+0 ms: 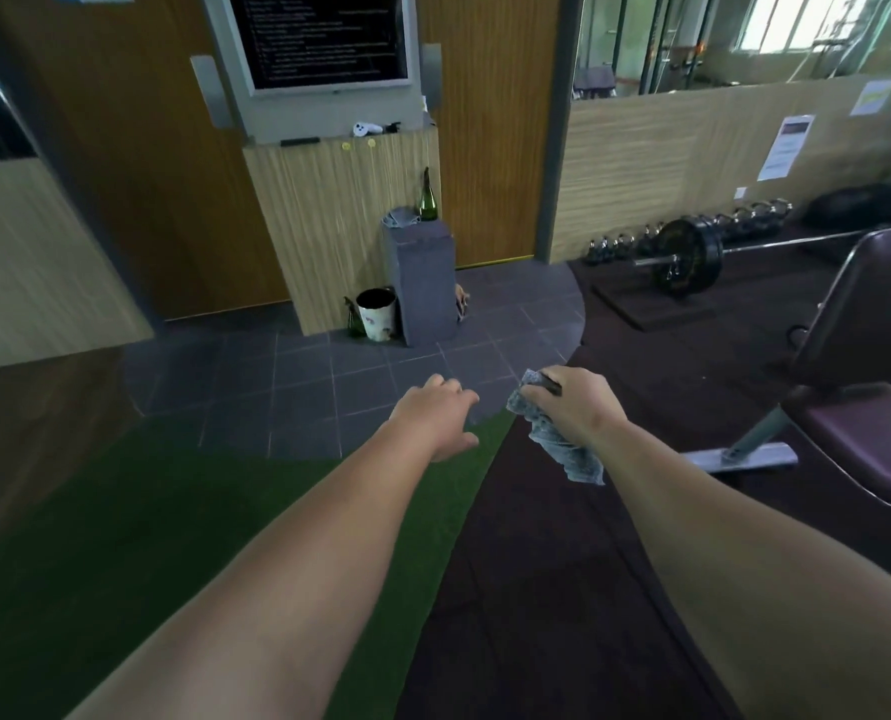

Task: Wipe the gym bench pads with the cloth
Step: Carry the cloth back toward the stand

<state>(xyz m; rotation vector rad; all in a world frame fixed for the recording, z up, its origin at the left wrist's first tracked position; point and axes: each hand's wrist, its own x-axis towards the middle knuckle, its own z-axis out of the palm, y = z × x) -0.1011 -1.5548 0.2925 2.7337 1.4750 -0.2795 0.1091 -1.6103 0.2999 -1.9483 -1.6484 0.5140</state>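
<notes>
My right hand [573,405] grips a crumpled grey cloth [557,439], which hangs down below the fist over the dark rubber floor. My left hand [440,413] reaches forward beside it with relaxed fingers and holds nothing. The gym bench stands at the right edge: its dark maroon seat pad [869,439] lies low, and its back pad [869,304] rises tilted behind it. Both hands are left of the bench and apart from it.
A grey pedestal [425,283] ahead carries a green bottle [427,200] and another grey cloth [399,216]. A white bucket [376,314] stands beside it. A loaded barbell [687,262] and several kettlebells [692,231] lie along the right wall. The bench's metal foot [744,456] rests on the floor.
</notes>
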